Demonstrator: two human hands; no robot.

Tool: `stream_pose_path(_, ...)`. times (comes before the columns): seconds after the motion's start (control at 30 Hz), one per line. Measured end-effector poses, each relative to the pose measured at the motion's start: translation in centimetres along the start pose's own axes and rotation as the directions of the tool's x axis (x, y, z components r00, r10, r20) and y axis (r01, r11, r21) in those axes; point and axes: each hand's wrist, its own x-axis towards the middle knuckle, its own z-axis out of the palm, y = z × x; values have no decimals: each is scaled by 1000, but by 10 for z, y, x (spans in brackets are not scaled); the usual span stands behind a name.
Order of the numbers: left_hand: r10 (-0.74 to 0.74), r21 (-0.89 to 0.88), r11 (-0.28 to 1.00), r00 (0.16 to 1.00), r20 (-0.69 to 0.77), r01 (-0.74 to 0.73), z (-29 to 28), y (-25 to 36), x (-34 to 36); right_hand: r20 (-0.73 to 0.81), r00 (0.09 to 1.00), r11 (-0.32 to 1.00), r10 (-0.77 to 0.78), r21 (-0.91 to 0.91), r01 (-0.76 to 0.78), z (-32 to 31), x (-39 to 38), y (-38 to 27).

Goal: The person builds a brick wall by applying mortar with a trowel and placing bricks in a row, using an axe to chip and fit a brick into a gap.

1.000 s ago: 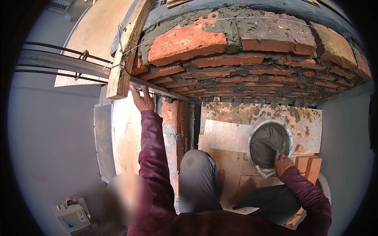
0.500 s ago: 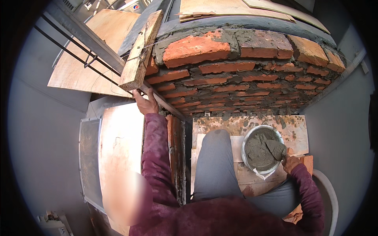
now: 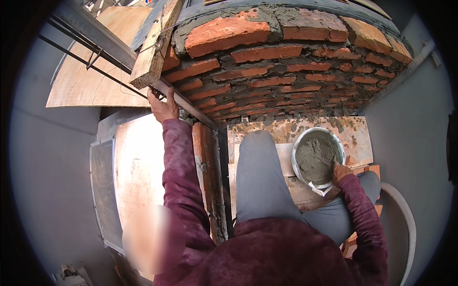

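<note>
Red bricks and grey mud make a big wall (image 3: 286,62) at the front. From where I stand, I see a bright wood board (image 3: 138,167) on the left. A spotty floor board (image 3: 355,138) lies at the foot of the wall. A long wood post (image 3: 155,47) leans by the wall's left end, with a grey metal rail (image 3: 191,107) running down past it. A white bucket (image 3: 294,159) sits on the floor board, to the right of the person's knee. Wet grey mud (image 3: 315,152) is inside it. Orange bricks (image 3: 373,170) lie just right of the bucket. The left hand (image 3: 164,108) is up under the post's low end, by the rail, with thumb and fingers spread apart. The right hand (image 3: 341,173) is curled at the bucket's right edge. I can't tell what it is pinching.
</note>
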Motion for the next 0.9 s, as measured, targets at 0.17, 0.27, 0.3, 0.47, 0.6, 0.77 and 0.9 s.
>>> stream_pose_path(0.17,-3,-45,999,1000,14,4,-3,8,0,2,999,999,47,-10,-47,-17,-12,-18)
stream_pose_path(0.27,13,-64,998,999,31,-11,2,5,-1,15,998,998,54,12,-54,-11,-3,-14)
stream_pose_path(0.3,26,-61,998,999,27,-24,3,3,-1,20,999,999,45,9,-45,-15,-6,-12)
stream_pose_path(0.47,50,-71,996,999,10,-49,-1,-1,2,30,999,998,41,56,-43,-31,-23,-22)
stream_pose_path(0.6,49,-85,995,999,24,-47,1,7,-3,107,994,987,-34,161,16,-41,-38,-24)
stream_pose_path(0.77,56,-51,997,998,10,-55,-6,2,2,29,997,972,-70,226,61,-49,-55,-36)
stream_pose_path(0.9,26,-40,999,1000,14,-25,3,13,0,-105,993,997,49,59,-43,-22,-23,-7)
